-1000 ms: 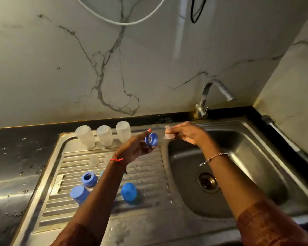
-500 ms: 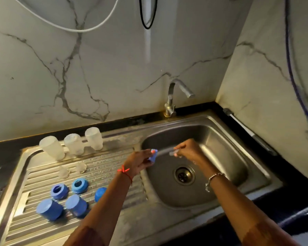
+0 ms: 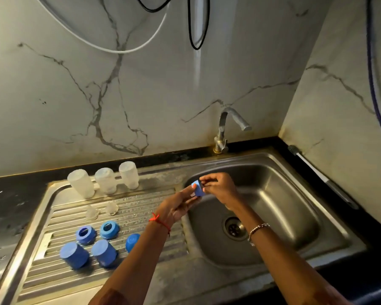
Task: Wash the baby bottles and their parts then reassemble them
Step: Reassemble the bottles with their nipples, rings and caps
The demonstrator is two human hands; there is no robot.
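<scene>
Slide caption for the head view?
Left hand and right hand hold a blue ring over the sink; bottles and caps on the drainboard.

Dim warm light, soft blur, wide-angle bending

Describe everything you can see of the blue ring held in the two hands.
The blue ring looks like opaque plastic. It is turned side-on, so its hole does not show. The left hand pinches it from below and the right hand from the right, holding it in the air over the left edge of the sink. Whether anything is fitted in it cannot be told.
</scene>
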